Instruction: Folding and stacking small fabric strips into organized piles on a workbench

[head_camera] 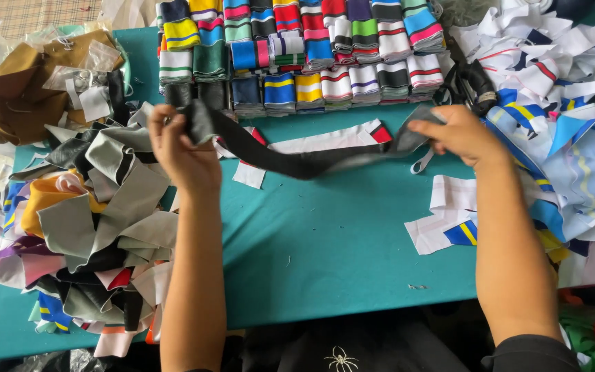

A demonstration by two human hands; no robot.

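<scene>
A black ribbed strip hangs stretched between both hands above the teal counter. Its long axis runs left to right, sagging at the middle. The left hand is clamped on one end, fingers curled over the band; the right hand pinches the other end, which looks grey and blurred. The hands are well apart, each equally near its own end. A white strip with red tip lies on the counter just behind. Folded striped bands are stacked beyond. Loose heaps of scraps sit at the left and right. The right fingertips are hidden under the fabric.
</scene>
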